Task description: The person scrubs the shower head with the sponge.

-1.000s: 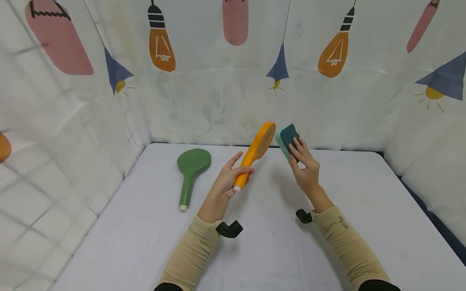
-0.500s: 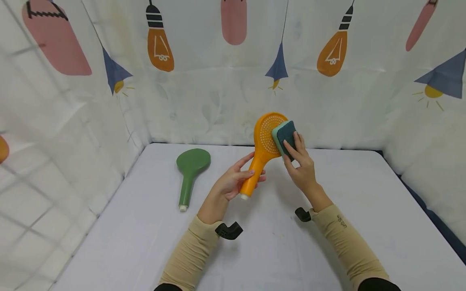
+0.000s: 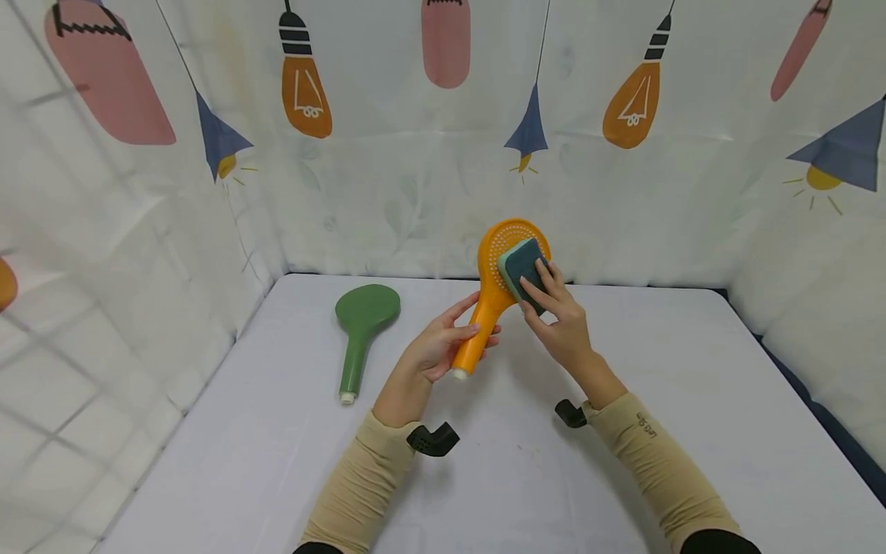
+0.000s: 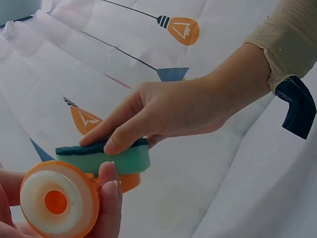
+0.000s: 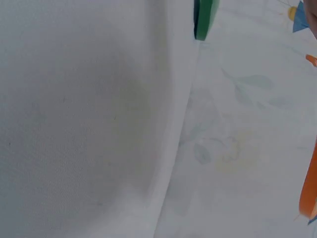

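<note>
My left hand (image 3: 438, 348) grips the handle of an orange shower head (image 3: 487, 304), held up over the table with its perforated face toward me. My right hand (image 3: 562, 327) holds a two-layer sponge (image 3: 523, 268), dark green on the outside and light green beneath. In the head view the sponge covers the right part of the perforated face. The left wrist view shows the handle's white hollow end (image 4: 52, 202) close up, with the sponge (image 4: 124, 161) behind it, light layer toward the shower head and right fingers on the dark layer.
A green shower head (image 3: 367, 308) lies face down on the white table (image 3: 277, 477), left of my left hand. Printed white cloth (image 3: 388, 192) hangs behind the table and along its sides.
My left hand has turned the orange shower head so its perforated face shows. My right hand has brought the sponge leftward and down, onto that face in the head view.
</note>
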Action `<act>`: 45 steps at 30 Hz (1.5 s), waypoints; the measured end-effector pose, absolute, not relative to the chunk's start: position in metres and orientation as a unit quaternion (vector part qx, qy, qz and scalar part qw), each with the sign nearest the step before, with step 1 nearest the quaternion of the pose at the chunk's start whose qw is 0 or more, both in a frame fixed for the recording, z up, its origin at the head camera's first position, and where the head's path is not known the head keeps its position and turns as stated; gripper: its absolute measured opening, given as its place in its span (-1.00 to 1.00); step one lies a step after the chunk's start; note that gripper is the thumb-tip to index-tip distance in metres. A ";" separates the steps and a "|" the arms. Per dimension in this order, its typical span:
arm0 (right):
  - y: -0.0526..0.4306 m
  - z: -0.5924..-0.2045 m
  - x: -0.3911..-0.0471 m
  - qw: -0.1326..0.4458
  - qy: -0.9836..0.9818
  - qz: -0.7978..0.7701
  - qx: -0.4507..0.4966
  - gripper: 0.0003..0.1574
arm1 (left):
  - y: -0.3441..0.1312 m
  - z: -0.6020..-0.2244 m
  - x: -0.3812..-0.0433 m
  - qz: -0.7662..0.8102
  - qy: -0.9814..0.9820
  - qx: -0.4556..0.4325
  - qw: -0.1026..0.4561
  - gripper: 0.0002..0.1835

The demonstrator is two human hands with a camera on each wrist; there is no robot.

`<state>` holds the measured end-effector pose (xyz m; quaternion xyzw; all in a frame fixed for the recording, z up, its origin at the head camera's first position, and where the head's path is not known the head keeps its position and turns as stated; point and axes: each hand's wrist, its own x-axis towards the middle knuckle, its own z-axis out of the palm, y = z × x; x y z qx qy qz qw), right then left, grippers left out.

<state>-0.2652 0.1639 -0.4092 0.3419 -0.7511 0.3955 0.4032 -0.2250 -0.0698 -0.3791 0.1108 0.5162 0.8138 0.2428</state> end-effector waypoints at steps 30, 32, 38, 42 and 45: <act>0.190 -0.392 -0.298 0.373 -0.804 0.385 0.258 -0.46 | -0.074 -0.378 -0.225 0.813 0.504 0.105 0.272 -0.35; 0.184 -0.393 -0.295 0.372 -0.801 0.382 0.271 -0.46 | -0.073 -0.378 -0.225 0.814 0.504 0.104 0.270 -0.35; 0.161 -0.387 -0.281 0.359 -0.785 0.378 0.335 -0.45 | -0.073 -0.378 -0.225 0.818 0.498 0.103 0.269 -0.35; 0.150 -0.379 -0.275 0.351 -0.770 0.353 0.398 -0.44 | -0.074 -0.377 -0.225 0.820 0.492 0.113 0.270 -0.34; 0.148 -0.373 -0.278 0.354 -0.768 0.321 0.426 -0.45 | -0.075 -0.377 -0.226 0.820 0.491 0.119 0.269 -0.34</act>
